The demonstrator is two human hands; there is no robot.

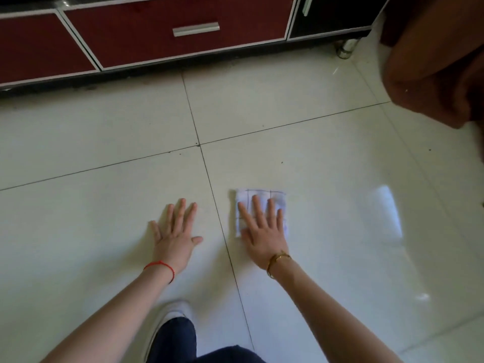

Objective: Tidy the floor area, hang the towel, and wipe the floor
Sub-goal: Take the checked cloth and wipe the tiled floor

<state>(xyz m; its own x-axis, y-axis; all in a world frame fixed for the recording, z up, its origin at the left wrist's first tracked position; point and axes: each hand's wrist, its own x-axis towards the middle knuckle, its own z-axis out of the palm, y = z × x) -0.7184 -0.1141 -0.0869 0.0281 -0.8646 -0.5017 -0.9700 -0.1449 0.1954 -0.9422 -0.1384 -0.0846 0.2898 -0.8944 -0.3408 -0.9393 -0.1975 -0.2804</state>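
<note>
A small folded white cloth (262,196) with thin grid lines lies flat on the pale tiled floor (327,166). My right hand (262,229) presses down on it with straight, spread fingers, covering most of the cloth. My left hand (175,231) rests flat on the bare tile to the left of the cloth, fingers spread, holding nothing. A dark grout line runs between the two hands.
A red-fronted cabinet (146,35) with a metal drawer handle (196,29) stands along the far side, on a metal foot (345,49). A brown piece of furniture (432,61) juts in at the upper right. My white shoe (170,318) sits below the hands.
</note>
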